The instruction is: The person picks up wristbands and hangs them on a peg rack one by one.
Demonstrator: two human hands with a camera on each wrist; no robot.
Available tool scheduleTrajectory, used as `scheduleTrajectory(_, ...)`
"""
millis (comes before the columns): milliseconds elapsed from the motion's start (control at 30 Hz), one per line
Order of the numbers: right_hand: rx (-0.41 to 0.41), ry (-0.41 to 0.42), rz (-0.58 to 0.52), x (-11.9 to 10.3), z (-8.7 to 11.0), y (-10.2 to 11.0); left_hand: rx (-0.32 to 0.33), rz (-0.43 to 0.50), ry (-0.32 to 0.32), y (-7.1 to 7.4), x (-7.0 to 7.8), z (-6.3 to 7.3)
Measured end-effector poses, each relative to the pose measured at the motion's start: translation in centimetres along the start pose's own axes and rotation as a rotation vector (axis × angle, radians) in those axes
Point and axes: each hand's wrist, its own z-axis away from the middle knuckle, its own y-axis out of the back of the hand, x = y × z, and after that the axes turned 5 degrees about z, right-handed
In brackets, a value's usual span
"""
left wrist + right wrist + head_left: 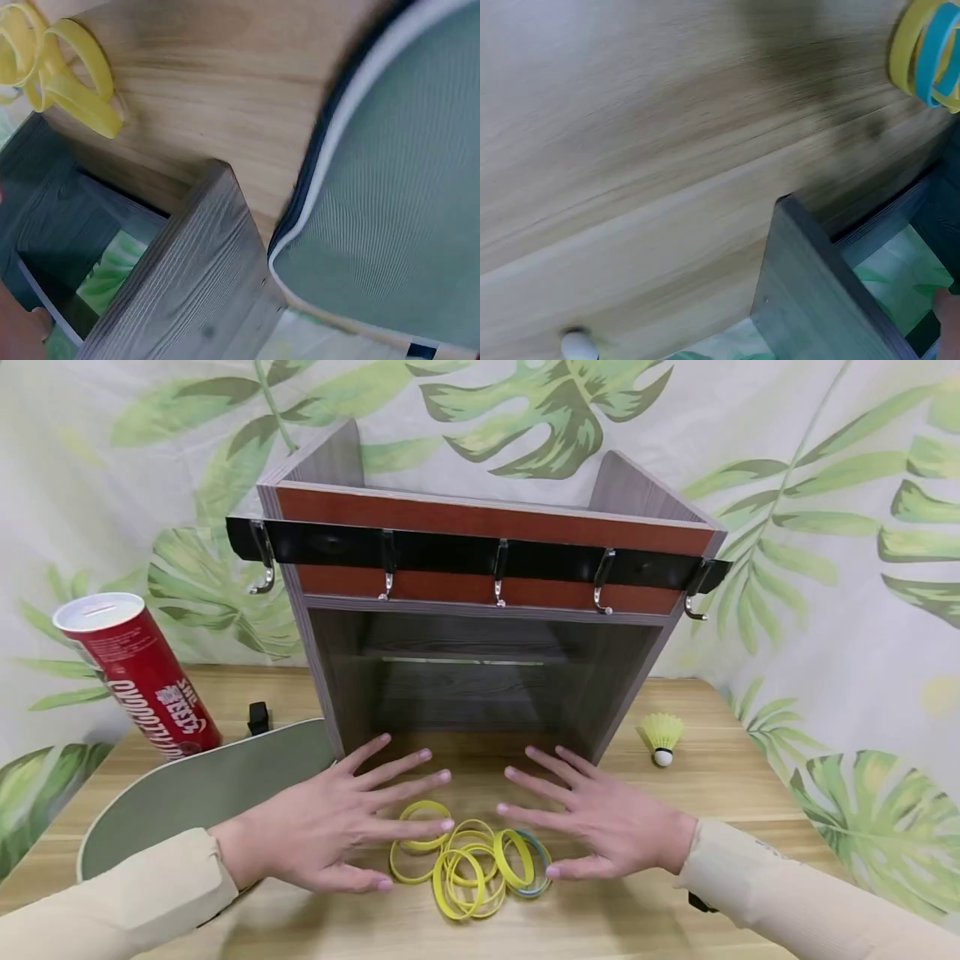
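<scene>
Both hands hang spread, fingers straight and holding nothing: the left hand [337, 827] and right hand [611, 822] flank the loose bands. The yellow bands [86, 105] and one blue band [932, 54] overlap on the table [720, 760], before the shelf unit [442, 587]; whether fingertips touch them cannot be told. Because the rings overlap, lifting one could drag up another, and a sweeping finger might scatter the heap. A raised sleeve or wrist could catch the protruding hooks [500, 568]. The red can [135, 652] carries large white lettering and Chinese characters, too slanted to read surely.
</scene>
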Motion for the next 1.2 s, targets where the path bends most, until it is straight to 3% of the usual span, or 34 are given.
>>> scheduleTrajectory(200,-0.062,-0.005,-0.130,-0.3,-0.8,-0.3,0.069,0.100,0.112,1.0,0.2,0.5)
scheduleTrajectory(300,-0.044,-0.003,-0.210,-0.5,-1.3,-0.6,0.177,0.136,0.160,1.1,0.3,1.0)
scheduleTrajectory(500,-0.036,-0.017,-0.447,-1.0,-3.1,-1.0,0.465,0.205,0.221,0.1,-0.3,2.2)
scheduleTrajectory(600,-0.074,-0.008,-0.467,-1.2,-3.7,-1.1,0.564,0.242,0.265,-0.7,-0.9,3.0)
scheduleTrajectory(733,-0.089,0.018,-0.414,-1.4,-4.1,-1.2,0.628,0.311,0.407,-1.3,-1.4,4.0)
scheduleTrajectory(867,-0.070,0.038,-0.389,-1.5,-4.4,-1.3,0.638,0.402,0.617,-1.4,-1.5,4.4)
scheduleTrajectory(1000,-0.078,0.023,-0.393,-1.5,-4.6,-1.2,0.570,0.561,0.814,-1.2,-1.6,4.0)
scheduleTrajectory(1100,-0.103,0.003,-0.401,-1.4,-4.7,-1.1,0.476,0.695,0.899,-1.2,-1.8,3.8)
scheduleTrajectory(1200,-0.124,-0.008,-0.411,-1.3,-4.8,-1.0,0.390,0.767,0.938,-1.5,-2.0,3.8)
